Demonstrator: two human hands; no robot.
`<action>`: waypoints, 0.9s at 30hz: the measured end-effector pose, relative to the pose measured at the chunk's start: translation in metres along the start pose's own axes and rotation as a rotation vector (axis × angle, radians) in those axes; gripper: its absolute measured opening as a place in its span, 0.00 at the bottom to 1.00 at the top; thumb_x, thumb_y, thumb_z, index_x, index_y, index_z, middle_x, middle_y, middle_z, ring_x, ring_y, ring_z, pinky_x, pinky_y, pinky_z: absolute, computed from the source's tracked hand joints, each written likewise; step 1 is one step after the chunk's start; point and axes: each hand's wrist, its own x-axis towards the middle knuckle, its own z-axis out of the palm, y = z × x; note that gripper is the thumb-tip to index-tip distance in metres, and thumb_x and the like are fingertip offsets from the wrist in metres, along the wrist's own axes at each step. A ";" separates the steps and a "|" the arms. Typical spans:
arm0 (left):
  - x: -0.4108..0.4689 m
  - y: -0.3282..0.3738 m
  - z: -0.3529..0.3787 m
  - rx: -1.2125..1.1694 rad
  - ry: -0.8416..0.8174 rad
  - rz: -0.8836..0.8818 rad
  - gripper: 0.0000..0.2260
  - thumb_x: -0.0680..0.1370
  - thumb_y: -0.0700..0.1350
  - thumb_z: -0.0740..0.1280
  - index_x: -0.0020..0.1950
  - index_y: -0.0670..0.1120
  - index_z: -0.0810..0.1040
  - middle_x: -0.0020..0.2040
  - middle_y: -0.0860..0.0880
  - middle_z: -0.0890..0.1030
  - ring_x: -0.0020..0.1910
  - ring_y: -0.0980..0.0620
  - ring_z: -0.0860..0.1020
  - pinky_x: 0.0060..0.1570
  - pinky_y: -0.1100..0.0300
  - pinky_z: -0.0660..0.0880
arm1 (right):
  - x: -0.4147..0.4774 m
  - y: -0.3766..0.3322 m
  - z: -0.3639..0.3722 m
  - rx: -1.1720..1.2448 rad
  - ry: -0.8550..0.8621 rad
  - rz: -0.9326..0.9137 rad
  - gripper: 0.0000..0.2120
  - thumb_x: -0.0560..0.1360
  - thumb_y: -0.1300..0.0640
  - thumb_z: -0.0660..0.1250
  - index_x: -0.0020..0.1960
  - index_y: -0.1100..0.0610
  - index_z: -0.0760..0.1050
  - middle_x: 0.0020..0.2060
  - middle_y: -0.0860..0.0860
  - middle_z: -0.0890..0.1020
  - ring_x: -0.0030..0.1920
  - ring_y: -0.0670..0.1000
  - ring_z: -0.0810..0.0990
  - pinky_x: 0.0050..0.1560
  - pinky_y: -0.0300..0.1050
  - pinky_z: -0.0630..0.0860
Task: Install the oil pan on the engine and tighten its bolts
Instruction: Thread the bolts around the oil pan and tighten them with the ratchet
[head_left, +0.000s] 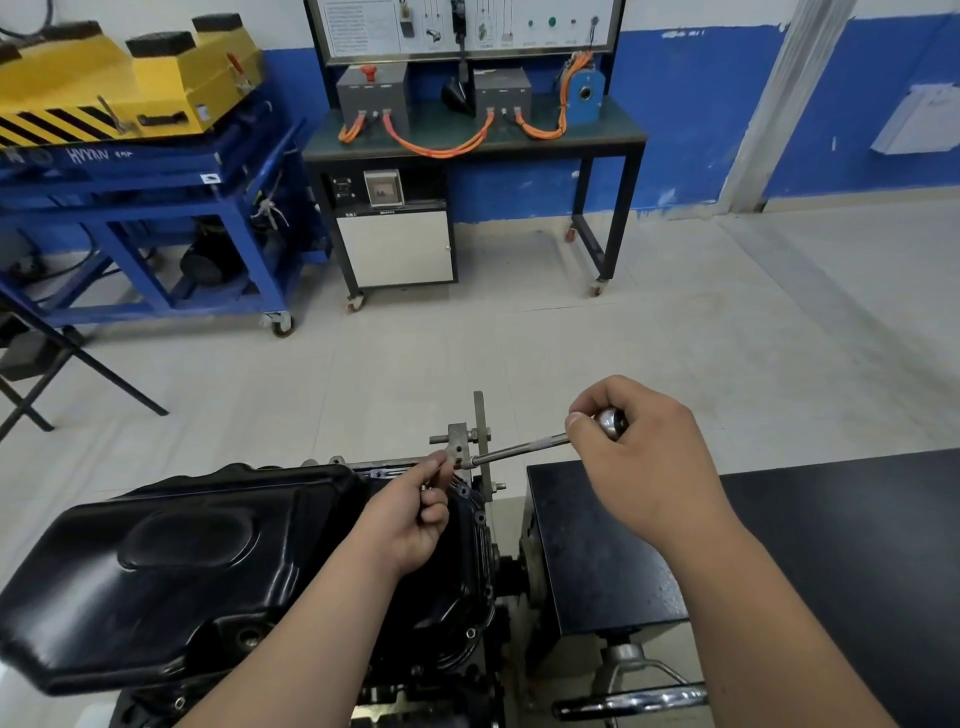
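Gripping ratchet wrench (519, 449) by knob end, right hand (641, 460) fingers curled round it, left hand (410, 517) fingertips pinching head end at far right corner of black oil pan (208, 561).

A single wide-angle view sits on the person's head and faces forward and down. Both forearms enter at the bottom edge and reach away from the lens. The left hand (410, 512) and the right hand (639, 457), both on the ratchet (519, 449), lie close, just below mid-frame. The oil pan (182, 561) fills the lower left, nearest the camera and cut by the bottom edge. A black table (805, 509) runs off the lower right. Higher in the frame the floor (519, 338) stretches away to a bench (467, 148) and a blue wall (691, 104), both well apart from the camera. Straight lines bow near the frame's edges.
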 end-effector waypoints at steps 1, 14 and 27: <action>0.001 0.000 0.000 0.018 0.008 0.002 0.06 0.79 0.41 0.60 0.49 0.43 0.76 0.33 0.48 0.78 0.18 0.60 0.63 0.14 0.70 0.56 | 0.000 0.000 0.000 0.002 -0.001 0.000 0.08 0.71 0.56 0.65 0.35 0.46 0.75 0.30 0.39 0.77 0.29 0.43 0.72 0.32 0.39 0.69; -0.010 -0.001 0.003 -0.050 -0.145 -0.107 0.10 0.72 0.37 0.59 0.52 0.41 0.75 0.43 0.45 0.76 0.18 0.60 0.62 0.13 0.70 0.56 | -0.004 -0.001 0.001 0.006 -0.018 0.005 0.08 0.72 0.55 0.65 0.35 0.46 0.75 0.29 0.40 0.77 0.28 0.42 0.72 0.31 0.38 0.67; -0.016 -0.012 0.009 -0.122 -0.103 -0.036 0.06 0.80 0.41 0.59 0.44 0.43 0.73 0.41 0.49 0.78 0.17 0.61 0.62 0.13 0.71 0.57 | -0.017 -0.008 0.006 -0.031 -0.043 -0.044 0.07 0.72 0.55 0.65 0.36 0.46 0.74 0.31 0.41 0.78 0.29 0.43 0.72 0.32 0.40 0.72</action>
